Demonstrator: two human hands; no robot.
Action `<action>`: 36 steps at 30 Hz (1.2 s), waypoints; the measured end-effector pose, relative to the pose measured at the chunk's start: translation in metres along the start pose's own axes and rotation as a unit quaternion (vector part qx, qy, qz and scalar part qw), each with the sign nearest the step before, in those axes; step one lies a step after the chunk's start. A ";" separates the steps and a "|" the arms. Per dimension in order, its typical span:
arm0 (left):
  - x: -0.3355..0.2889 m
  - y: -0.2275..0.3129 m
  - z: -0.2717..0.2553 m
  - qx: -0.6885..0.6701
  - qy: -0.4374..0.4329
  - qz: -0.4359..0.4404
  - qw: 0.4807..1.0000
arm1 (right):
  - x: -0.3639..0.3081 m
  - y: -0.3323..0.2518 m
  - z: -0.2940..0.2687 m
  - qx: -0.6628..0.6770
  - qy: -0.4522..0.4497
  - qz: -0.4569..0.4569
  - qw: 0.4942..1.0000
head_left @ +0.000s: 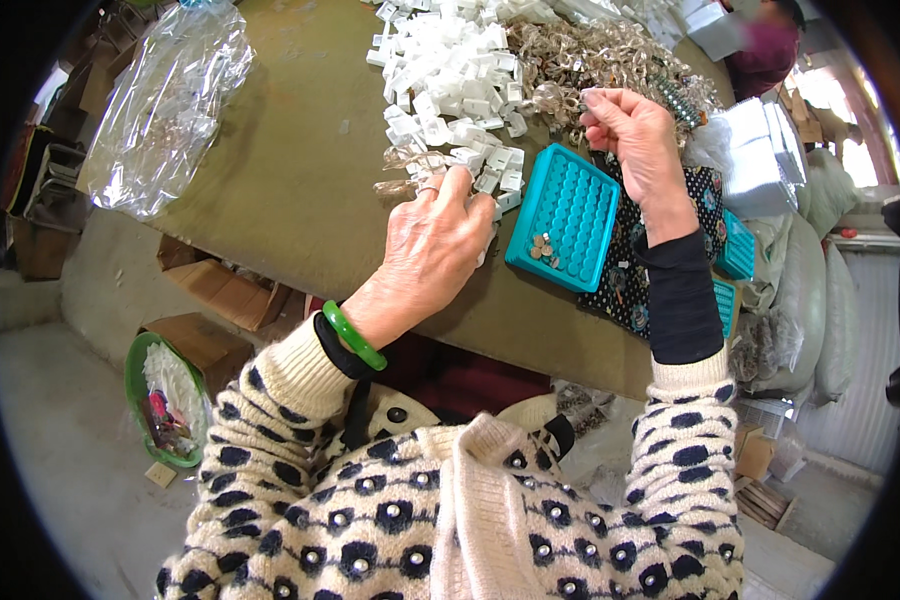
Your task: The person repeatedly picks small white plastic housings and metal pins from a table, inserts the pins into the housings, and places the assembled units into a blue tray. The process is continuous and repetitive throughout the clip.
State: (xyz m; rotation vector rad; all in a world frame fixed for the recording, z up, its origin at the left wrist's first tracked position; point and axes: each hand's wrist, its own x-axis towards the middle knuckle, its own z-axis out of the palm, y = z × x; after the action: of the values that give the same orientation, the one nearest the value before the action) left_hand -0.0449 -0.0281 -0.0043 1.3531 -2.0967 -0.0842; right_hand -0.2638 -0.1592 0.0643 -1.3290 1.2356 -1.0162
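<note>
My left hand (433, 240) wears a ring and a green bangle. Its fingers curl down at the near edge of a pile of small white plastic pieces (460, 75), and whatever they grip is hidden. Thumb and fingertips of my right hand (638, 145) are pinched together over a heap of clear brownish pieces (610, 60); what they hold is too small to make out. Between and below the hands lies a turquoise tray (527, 190) with rows of round hollows. Several small tan discs (543, 248) rest in its near left corner.
A dark flowered cloth (625, 265) lies under the tray's right side. White boxes (760, 145) and full sacks (820, 270) crowd the right. A clear plastic bag (175, 105) covers the table's far left. A green basket (137, 400) stands on the floor. Another person (765, 60) sits far right.
</note>
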 end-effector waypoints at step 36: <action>0.013 -0.020 -0.041 -0.276 0.052 -0.068 0.957 | 0.021 -0.002 0.025 0.225 -0.037 -0.031 0.973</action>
State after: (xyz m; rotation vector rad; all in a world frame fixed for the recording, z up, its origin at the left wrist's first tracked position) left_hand -0.0107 -0.0371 0.0270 1.1208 -1.7101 -0.5955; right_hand -0.2361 -0.1765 0.0622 -1.0430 0.8451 -1.1961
